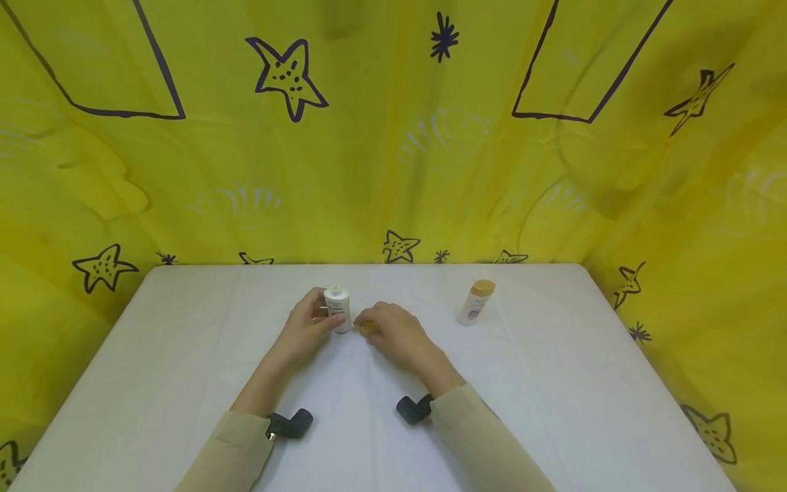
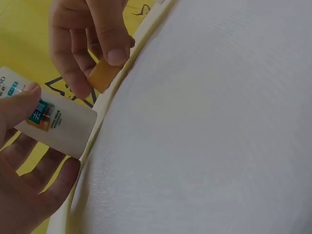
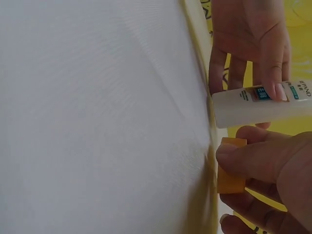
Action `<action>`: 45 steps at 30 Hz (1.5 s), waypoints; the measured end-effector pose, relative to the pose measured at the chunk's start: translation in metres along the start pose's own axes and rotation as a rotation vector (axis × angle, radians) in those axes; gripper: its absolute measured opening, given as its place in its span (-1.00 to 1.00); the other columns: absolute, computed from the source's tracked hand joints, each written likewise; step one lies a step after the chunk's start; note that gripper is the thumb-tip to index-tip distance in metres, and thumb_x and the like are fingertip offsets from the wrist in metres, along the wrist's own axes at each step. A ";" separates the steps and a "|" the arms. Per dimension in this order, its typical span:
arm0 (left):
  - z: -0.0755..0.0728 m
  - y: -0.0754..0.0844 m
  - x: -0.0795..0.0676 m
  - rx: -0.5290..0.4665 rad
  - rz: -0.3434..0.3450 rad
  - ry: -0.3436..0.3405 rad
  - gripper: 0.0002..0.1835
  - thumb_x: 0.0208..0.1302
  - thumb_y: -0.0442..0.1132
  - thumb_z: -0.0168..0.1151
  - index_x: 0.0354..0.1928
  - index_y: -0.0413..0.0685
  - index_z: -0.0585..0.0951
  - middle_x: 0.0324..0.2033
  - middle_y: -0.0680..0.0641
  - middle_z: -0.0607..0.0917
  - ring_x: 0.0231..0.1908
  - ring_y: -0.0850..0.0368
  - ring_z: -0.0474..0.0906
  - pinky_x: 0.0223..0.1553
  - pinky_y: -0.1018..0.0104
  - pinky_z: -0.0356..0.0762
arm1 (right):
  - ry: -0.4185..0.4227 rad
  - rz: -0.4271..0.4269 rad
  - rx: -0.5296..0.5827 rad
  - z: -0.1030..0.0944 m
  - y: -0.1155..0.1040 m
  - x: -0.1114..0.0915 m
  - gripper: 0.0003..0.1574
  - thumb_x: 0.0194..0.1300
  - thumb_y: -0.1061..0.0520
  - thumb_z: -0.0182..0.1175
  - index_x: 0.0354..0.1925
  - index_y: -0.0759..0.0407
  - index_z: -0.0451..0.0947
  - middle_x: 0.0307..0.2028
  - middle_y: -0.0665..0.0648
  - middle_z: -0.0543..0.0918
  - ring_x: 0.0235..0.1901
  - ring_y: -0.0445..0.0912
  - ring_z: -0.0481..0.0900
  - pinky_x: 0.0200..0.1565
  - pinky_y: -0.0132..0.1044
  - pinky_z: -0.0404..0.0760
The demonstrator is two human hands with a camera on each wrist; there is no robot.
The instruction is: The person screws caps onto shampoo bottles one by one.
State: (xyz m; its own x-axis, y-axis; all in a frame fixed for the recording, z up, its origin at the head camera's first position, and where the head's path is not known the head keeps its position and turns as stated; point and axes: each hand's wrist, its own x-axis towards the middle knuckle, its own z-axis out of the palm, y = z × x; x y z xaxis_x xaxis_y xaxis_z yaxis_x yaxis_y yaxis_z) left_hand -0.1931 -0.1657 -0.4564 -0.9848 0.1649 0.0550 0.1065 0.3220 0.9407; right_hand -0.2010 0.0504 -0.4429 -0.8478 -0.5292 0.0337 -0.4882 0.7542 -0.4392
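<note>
My left hand (image 1: 307, 321) grips a white shampoo bottle (image 1: 339, 311) around its body, thumb across the front label. The bottle stands upright with its neck bare at the top. Just to the right, my right hand (image 1: 393, 331) pinches an orange-yellow cap (image 1: 369, 327) between thumb and fingers. In the left wrist view the cap (image 2: 104, 75) is apart from the bottle (image 2: 63, 122), near its lower end. The right wrist view shows the thumb pressed on the cap (image 3: 231, 165), with the bottle (image 3: 258, 108) held just beyond.
A second white bottle (image 1: 473, 306), with its orange-yellow cap on, stands to the right on the white-covered table (image 1: 541, 383). Behind the table's far edge hangs a yellow curtain (image 1: 363, 171) with starfish drawings. Dark wrist cameras (image 1: 292, 424) sit at both cuffs.
</note>
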 end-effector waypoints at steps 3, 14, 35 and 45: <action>0.001 0.005 -0.002 -0.004 0.011 0.000 -0.59 0.33 -0.26 0.32 0.15 -0.15 0.44 0.11 -0.25 0.63 0.13 -0.21 0.56 0.16 -0.15 0.50 | 0.012 0.010 0.022 -0.002 0.003 -0.005 -0.65 0.33 0.15 0.30 0.06 -0.14 0.65 -0.06 -0.11 0.66 0.00 -0.17 0.58 0.11 -0.17 0.56; 0.004 0.010 -0.005 -0.058 0.132 -0.063 -0.59 0.32 -0.21 0.34 0.16 -0.06 0.50 0.00 -0.15 0.68 0.01 -0.04 0.58 0.07 0.08 0.57 | 0.094 0.019 0.249 -0.018 0.008 -0.035 -0.64 0.32 0.11 0.32 0.07 -0.12 0.64 -0.01 -0.17 0.66 -0.05 -0.18 0.58 0.02 -0.20 0.59; 0.011 0.051 -0.024 0.027 0.257 -0.281 -0.66 0.27 -0.16 0.39 0.07 0.18 0.60 -0.11 0.12 0.69 -0.12 0.07 0.60 -0.05 0.04 0.59 | 0.318 -0.166 0.466 -0.075 0.000 -0.070 -0.60 0.23 0.23 0.40 0.05 0.08 0.61 -0.04 -0.08 0.69 -0.12 -0.18 0.64 -0.17 -0.29 0.68; 0.012 0.060 -0.025 0.056 0.287 -0.281 -0.66 0.24 -0.16 0.41 0.05 0.18 0.61 -0.13 0.13 0.69 -0.15 0.09 0.59 -0.07 0.05 0.58 | 0.400 -0.223 0.510 -0.085 -0.002 -0.075 -0.61 0.24 0.22 0.39 0.04 0.08 0.60 -0.04 -0.02 0.70 -0.11 -0.13 0.64 -0.17 -0.26 0.68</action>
State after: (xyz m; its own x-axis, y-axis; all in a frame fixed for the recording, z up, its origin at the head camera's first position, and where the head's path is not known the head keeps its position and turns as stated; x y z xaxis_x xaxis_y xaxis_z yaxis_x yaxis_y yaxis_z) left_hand -0.1602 -0.1394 -0.4052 -0.8388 0.5017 0.2116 0.3866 0.2752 0.8802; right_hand -0.1537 0.1211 -0.3684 -0.7976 -0.3922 0.4583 -0.5845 0.3149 -0.7478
